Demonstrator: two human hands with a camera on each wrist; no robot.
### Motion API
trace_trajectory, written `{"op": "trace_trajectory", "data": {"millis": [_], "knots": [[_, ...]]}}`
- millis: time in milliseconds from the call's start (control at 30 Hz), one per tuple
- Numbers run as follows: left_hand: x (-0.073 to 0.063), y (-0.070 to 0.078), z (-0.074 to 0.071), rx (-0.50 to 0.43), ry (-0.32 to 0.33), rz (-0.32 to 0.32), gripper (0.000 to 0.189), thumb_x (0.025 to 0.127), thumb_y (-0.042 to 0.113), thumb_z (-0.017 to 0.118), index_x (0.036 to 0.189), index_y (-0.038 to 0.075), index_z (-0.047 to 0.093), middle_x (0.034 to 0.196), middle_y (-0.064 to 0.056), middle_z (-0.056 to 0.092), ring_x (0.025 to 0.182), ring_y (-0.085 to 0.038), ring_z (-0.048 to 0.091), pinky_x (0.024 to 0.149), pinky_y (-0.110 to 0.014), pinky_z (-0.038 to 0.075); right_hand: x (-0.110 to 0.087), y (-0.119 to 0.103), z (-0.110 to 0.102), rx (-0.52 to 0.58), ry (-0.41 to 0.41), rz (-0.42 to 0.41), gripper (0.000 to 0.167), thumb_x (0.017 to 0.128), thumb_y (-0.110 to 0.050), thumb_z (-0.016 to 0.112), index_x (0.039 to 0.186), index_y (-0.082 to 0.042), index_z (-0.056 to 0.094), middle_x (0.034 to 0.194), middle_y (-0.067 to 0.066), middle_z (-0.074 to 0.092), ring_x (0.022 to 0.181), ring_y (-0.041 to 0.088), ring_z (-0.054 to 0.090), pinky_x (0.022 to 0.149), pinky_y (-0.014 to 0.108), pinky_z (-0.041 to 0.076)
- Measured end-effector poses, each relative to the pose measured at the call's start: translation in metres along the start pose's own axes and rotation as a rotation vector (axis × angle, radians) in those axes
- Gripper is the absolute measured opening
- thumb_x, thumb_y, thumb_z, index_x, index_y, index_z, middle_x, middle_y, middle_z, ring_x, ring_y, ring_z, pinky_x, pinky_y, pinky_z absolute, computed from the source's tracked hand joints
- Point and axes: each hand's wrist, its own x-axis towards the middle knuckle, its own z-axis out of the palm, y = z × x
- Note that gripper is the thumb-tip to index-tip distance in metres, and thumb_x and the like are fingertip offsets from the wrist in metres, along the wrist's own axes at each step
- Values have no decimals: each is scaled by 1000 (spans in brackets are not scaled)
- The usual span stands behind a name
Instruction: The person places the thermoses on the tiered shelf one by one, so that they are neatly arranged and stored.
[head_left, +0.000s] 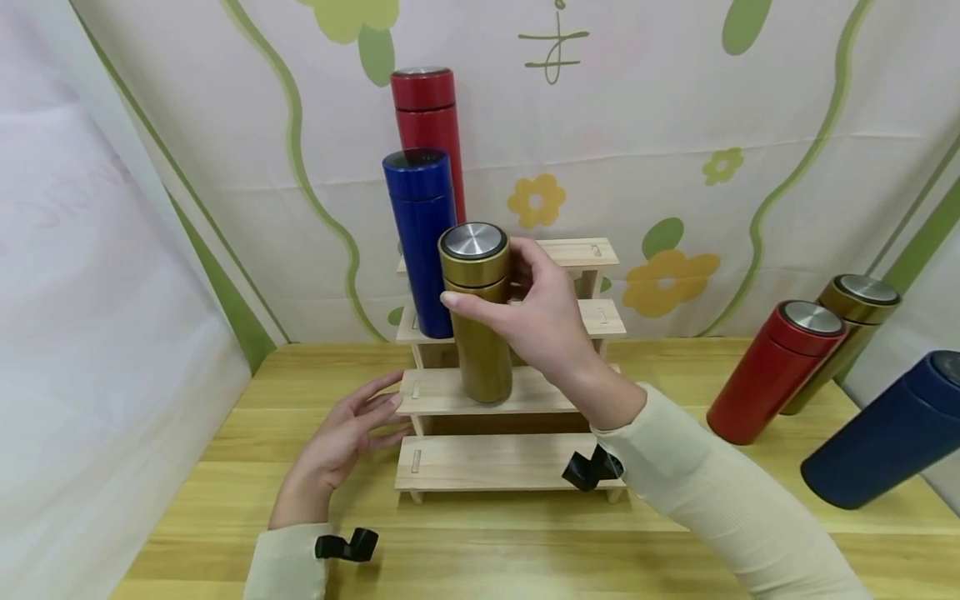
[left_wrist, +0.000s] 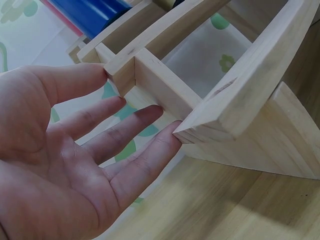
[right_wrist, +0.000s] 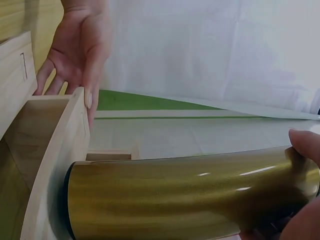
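My right hand [head_left: 543, 321] grips a gold thermos bottle [head_left: 483, 350] near its top, thumb across the front. The bottle stands upright with its base at the second-lowest step of a wooden tiered rack [head_left: 510, 462]; in the right wrist view its base meets the board. At the rack's left side, my left hand [head_left: 348, 437] has its fingers loosely extended, fingertips touching the step ends in the left wrist view. Behind the gold bottle, a blue thermos [head_left: 420, 242] stands one step higher and a red thermos [head_left: 427, 117] on the top step.
On the table's right side stand another red thermos [head_left: 776, 371], a second gold thermos [head_left: 862, 304] partly behind it, and a dark blue thermos [head_left: 885, 433]. A printed cloth [head_left: 480, 175] hangs behind the rack. White cloth [head_left: 97, 250] borders the left side.
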Motion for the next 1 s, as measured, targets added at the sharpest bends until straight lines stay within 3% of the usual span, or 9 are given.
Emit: {"op": "trace_trajectory", "data": {"millis": [300, 633, 1000], "knots": [[3, -1, -1, 5, 12, -10, 62, 112, 27, 61, 168, 15, 37, 160, -25, 51, 128, -31, 70, 108, -46, 60, 3, -4, 15, 55, -55, 52, 66, 83, -28, 96, 139, -18, 62, 127, 1, 71, 110, 22, 68, 97, 38, 63], [1, -2, -2, 10, 22, -15, 62, 111, 27, 63, 167, 16, 39, 156, -19, 56, 126, -29, 71, 105, -43, 62, 0, -5, 32, 112, -71, 5, 65, 83, -24, 96, 138, -18, 62, 125, 1, 72, 110, 22, 70, 98, 41, 63], [1, 0, 1, 20, 34, -29, 62, 111, 28, 62, 167, 15, 39, 163, -24, 48, 126, -31, 71, 105, -42, 62, -5, -2, 45, 80, -67, -16, 71, 82, -26, 97, 143, -20, 60, 129, -1, 71, 115, 20, 70, 103, 44, 62]]}}
